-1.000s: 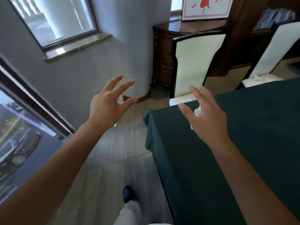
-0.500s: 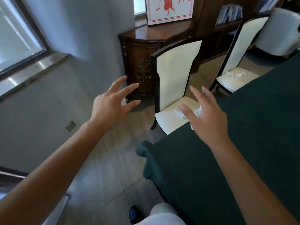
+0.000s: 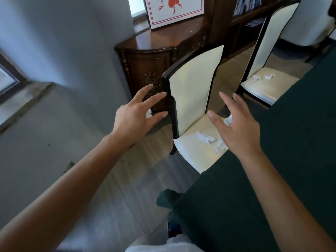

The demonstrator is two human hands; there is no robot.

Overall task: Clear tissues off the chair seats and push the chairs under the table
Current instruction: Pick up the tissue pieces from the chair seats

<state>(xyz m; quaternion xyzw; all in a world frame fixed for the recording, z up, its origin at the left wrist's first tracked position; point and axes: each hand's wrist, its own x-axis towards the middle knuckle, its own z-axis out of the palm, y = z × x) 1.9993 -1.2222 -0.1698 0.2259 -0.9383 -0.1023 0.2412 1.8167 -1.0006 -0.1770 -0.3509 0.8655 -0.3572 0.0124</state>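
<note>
Both hands are out in front of us with fingers spread: our left hand [image 3: 135,113] has a bit of white tissue tucked against the palm, our right hand [image 3: 236,131] seems to have a scrap behind it too, though we can't tell if that one is actually held or just lying on the seat behind it.

Nearest chair [image 3: 192,99] sits at the table's [image 3: 272,179] near corner, seat poking out from under the green cloth's edge. Two crumpled tissues [image 3: 205,137] lie on the cream seat close to the table edge, just left of our right hand. The second chair [image 3: 269,37] further along the same edge has its own tissues [image 3: 261,77] on the seat.

Handling-wise, the tissues should be featherlight and soft, so a loose pinch or a scoop with the fingers ought to do, no squeezing needed. The seat looks glossy, so they'd probably slide if we swipe them. The chair looks solid and fairly heavy; we'd grab the dark frame at the top of the backrest with both hands and push it straight in.
</note>
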